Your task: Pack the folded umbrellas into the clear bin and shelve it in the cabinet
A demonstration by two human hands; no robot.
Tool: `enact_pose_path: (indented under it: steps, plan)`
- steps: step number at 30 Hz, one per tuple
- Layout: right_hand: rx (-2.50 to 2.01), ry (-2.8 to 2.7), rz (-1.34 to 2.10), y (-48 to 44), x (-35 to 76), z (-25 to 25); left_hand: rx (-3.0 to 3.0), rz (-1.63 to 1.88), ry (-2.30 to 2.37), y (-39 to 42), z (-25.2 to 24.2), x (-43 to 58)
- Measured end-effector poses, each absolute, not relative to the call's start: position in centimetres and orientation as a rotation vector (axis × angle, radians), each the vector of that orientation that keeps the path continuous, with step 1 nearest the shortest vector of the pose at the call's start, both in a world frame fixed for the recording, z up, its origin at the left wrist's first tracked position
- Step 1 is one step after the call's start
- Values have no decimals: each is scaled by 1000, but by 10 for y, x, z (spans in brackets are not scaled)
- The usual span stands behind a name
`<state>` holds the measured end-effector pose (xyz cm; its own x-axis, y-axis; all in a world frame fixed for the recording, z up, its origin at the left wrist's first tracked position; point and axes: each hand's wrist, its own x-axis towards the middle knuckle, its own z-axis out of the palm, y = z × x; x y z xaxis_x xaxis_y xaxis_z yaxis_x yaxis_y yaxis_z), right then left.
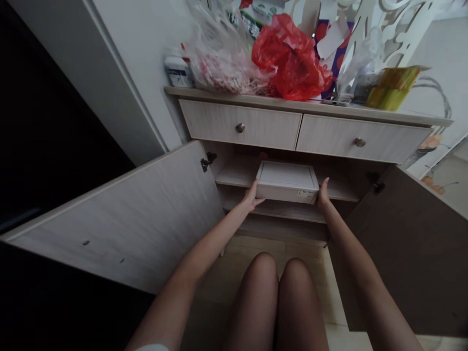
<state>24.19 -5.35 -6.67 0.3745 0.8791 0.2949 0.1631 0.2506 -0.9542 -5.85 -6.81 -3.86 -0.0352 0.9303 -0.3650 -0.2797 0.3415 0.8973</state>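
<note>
A flat white box (286,179) sits on the upper shelf (234,176) inside an open wooden cabinet. My left hand (253,196) grips the box's left front corner, thumb on the side and fingers under its edge. My right hand (323,193) presses against the box's right front corner, thumb up along the side. The box has a small label on its front face near the right end. Both cabinet doors stand wide open: the left door (120,219) and the right door (413,243).
Two shut drawers with round knobs (240,127) (359,142) sit above the shelves. On the cabinet top lie a red plastic bag (292,58), clear bags (223,58), a white bottle (177,70) and a yellow-green package (393,85). My knees (278,278) are below, over a tiled floor.
</note>
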Motion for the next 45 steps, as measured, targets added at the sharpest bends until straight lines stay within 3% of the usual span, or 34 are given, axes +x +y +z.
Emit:
enact_pose_path:
  steps: [3, 7, 10, 45]
  plan:
    - [-1266, -952, 665, -57, 243, -74, 1025, 1036, 1393, -66, -49, -76]
    - [-1312, -1037, 296, -92, 234, -96, 1715, 1257, 1529, -65, -70, -94]
    - [-1376, -1118, 136, -109, 228, -109, 1899, 1269, 1527, -55, -84, -91]
    - [-1753, -1245, 86, 56, 269, -76, 1722, 1059, 1628, 110, -62, -34]
